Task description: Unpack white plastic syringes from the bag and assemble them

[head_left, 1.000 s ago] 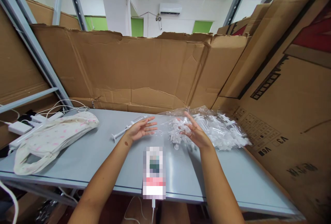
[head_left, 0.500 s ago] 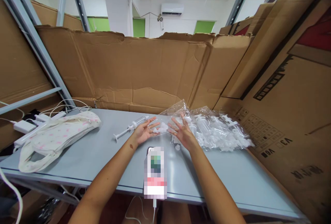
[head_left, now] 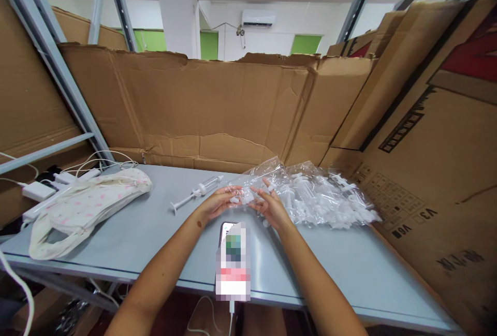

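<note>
Small white plastic pieces [head_left: 245,196] lie in or by the mouth of a clear plastic bag [head_left: 274,168] on the grey table. My left hand [head_left: 218,203] reaches in from the left, fingers stretched out, their tips against these pieces and the film. On the other side my right hand [head_left: 272,207] is held with fingers apart and bent a little; a small white part shows by its fingertips. Whether it touches them I cannot tell. A clear syringe with a white plunger [head_left: 198,192] lies just beyond my left hand.
A bulging clear bag of white plastic parts [head_left: 326,199] lies to the right. In front is a phone [head_left: 233,261] on a white cable. At left are a pale cloth bag [head_left: 89,209] and power adapters [head_left: 39,190]. Cardboard walls [head_left: 217,103] enclose the table [head_left: 341,261].
My hands have come closer to the white pieces. The left hand's spread fingers are now nearer together, and the right hand's fingers bend more. The bag's upper edge sits slightly lower.
</note>
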Tool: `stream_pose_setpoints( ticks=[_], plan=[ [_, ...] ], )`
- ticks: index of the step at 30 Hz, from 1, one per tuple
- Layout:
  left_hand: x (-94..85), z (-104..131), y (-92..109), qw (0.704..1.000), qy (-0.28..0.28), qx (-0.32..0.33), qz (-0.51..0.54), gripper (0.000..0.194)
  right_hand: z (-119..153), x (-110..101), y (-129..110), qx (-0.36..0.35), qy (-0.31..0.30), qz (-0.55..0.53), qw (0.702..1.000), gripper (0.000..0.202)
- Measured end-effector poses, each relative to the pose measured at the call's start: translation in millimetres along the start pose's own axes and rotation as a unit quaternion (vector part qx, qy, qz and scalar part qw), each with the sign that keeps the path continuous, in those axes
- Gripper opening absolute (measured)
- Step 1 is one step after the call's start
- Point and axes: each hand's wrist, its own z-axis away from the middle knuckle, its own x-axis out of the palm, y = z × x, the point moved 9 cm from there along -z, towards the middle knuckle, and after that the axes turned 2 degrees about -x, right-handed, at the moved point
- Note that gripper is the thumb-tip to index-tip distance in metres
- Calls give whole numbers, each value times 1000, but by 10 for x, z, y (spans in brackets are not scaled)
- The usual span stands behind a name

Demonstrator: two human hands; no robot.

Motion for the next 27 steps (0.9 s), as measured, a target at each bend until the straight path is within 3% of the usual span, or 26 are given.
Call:
stream_pose_setpoints(
  ticks=[8, 10, 13, 16, 18, 22, 27],
  plan=[
    [-281, -119, -154, 988, 36, -2, -151, 36, -13, -94, -129, -8, 8, 11, 1000, 67],
    [-385, -163, -182, 971, 56, 17, -230, 36, -13, -111, -160, -11, 13, 17, 1000, 66],
    [-476, -174, -152, 919, 105, 54, -376, 36, -7, -124, -205, -19, 16, 30, 999, 64],
    [-444, -129, -105, 866, 136, 66, -476, 34, 2, -111, -246, -31, 3, 48, 998, 65],
    [-386, -96, -86, 850, 139, 64, -504, 34, 9, -101, -279, -43, -7, 63, 997, 68],
    [-324, -53, -63, 842, 153, 70, -513, 42, 19, -84, -345, -66, -25, 95, 993, 71],
    [-274, -35, -56, 853, 160, 123, -482, 51, 23, -81, -405, -88, -27, 108, 990, 72]
  ],
)
